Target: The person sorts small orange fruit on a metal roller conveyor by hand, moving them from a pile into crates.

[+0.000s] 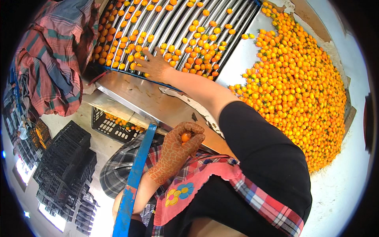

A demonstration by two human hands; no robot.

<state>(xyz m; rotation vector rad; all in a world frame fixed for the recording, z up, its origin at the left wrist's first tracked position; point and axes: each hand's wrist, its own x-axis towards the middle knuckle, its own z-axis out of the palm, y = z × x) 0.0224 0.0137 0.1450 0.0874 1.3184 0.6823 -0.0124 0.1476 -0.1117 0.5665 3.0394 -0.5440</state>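
My left hand, in a brown crackle-patterned glove, is curled in front of my body around an orange cherry tomato. Part of that tomato shows between thumb and fingers; whether more lie in the palm is hidden. Reaching across to the left, my right hand rests with fingers spread over the metal roller bed, palm down. Loose orange and yellow cherry tomatoes lie on the rollers around it, some next to its fingertips.
At the right, a large heap of cherry tomatoes rests on a pale surface. A blue metal bar stands close to my left arm. Below the rollers sits a black crate with tomatoes. Stacked black crates and plaid cloth are at left.
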